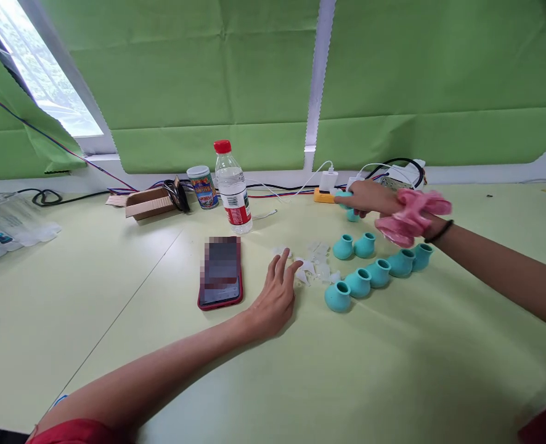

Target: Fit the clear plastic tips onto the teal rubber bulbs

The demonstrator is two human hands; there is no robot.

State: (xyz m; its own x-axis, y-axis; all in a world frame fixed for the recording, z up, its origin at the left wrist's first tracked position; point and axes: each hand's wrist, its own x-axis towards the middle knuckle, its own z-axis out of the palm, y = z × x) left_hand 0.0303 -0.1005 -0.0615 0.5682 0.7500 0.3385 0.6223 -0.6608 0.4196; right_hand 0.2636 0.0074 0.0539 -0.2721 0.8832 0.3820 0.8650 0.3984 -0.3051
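My right hand [372,196] reaches to the back of the table, its fingers closed on a small turquoise vase [342,193], which they partly hide. Just below it another turquoise vase [352,215] shows in part. Nearer me stand two vases [354,246] side by side, and a slanting row of several more turquoise vases [358,283], mouths upward. My left hand [275,299] rests on the table with fingers apart. Thin whitish translucent scraps [317,265] lie beside its fingertips.
Left of my left hand lies a phone [220,274] in a red case. Behind it stand a red-capped water bottle [234,194] and a can [203,187]. An open cardboard box [150,203], cables and a white charger [328,180] line the back edge. Clear plastic packaging [12,231] lies far left.
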